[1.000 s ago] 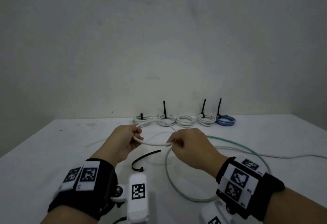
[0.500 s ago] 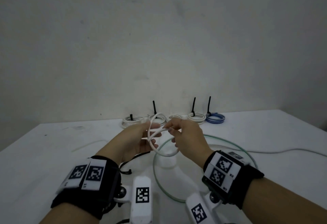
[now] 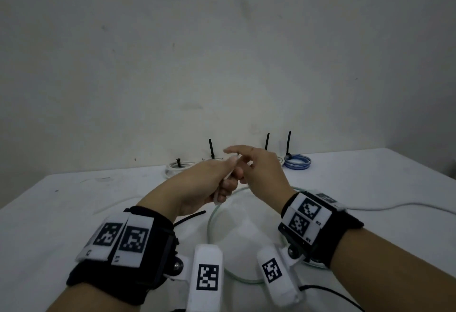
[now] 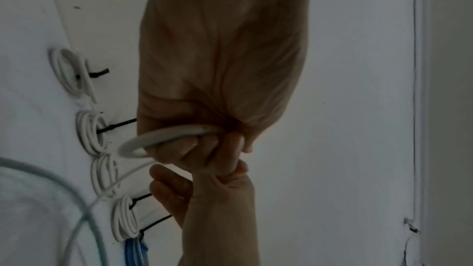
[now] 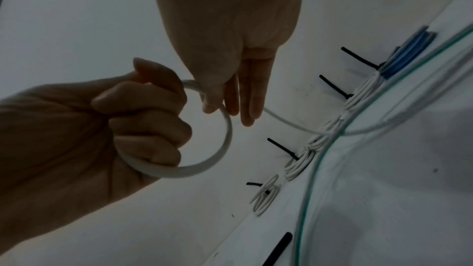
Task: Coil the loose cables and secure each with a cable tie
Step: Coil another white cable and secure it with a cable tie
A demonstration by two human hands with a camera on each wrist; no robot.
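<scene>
The white cable [image 5: 225, 128] makes a round loop in the air above the table [image 3: 74, 213], its loose end trailing toward the back wall. The left hand [image 3: 199, 188] curls its fingers tight around the loop. The right hand [image 3: 261, 173] touches it with straight fingers pressed together. A green cable [image 3: 212, 215] lies below, with tied coils [image 3: 296, 163] well behind

1. Looks like a bare recording room or lab bench, nothing homely about it: a plain white table [image 3: 74, 213] pushed right up against an unpainted-looking grey wall [image 3: 222, 52].
2. Coded square markers ride on black wrist straps [image 3: 128, 240], so this is a data-capture setup.
3. Along the wall edge sits a neat row of tied cable coils [image 5: 299, 165], laid out like samples.
4. Dim, flat light throughout.
</scene>
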